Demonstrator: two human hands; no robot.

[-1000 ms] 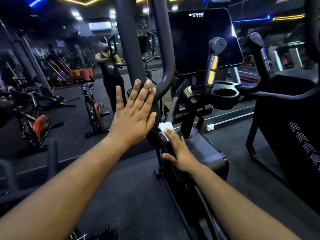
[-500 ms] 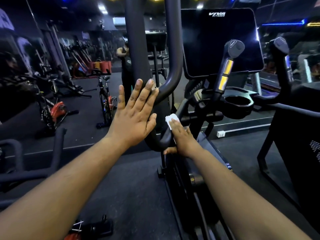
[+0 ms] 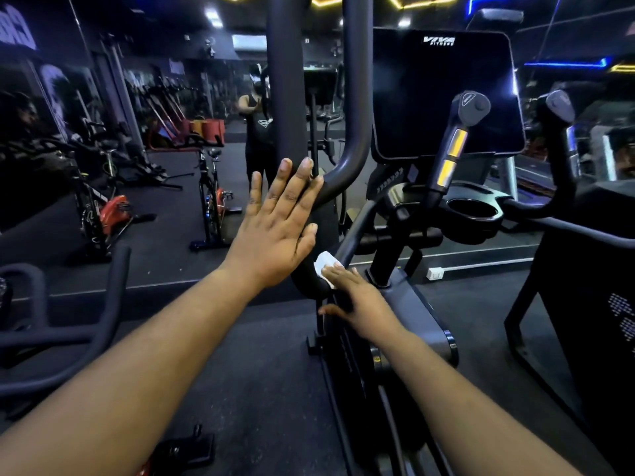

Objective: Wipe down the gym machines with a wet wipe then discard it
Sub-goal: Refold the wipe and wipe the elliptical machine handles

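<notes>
A black cross-trainer stands in front of me, with a thick curved handle bar (image 3: 357, 97) and a dark console screen (image 3: 443, 94). My left hand (image 3: 275, 228) lies flat, fingers straight, against the lower bend of that bar. My right hand (image 3: 360, 300) presses a small white wet wipe (image 3: 324, 264) onto the bar's bottom curve with straight fingers, thumb spread out below. Most of the wipe is hidden under the fingers.
A cup holder (image 3: 472, 209) and two short grips with yellow bands (image 3: 453, 149) sit right of the bar. Another black machine (image 3: 584, 304) stands at the right. Spin bikes (image 3: 213, 197) and a mirror showing a person (image 3: 256, 132) fill the left.
My right hand has slid the wipe a little up and left along the bar's lower curve. My left hand stays flat on the bar. My head has moved closer.
</notes>
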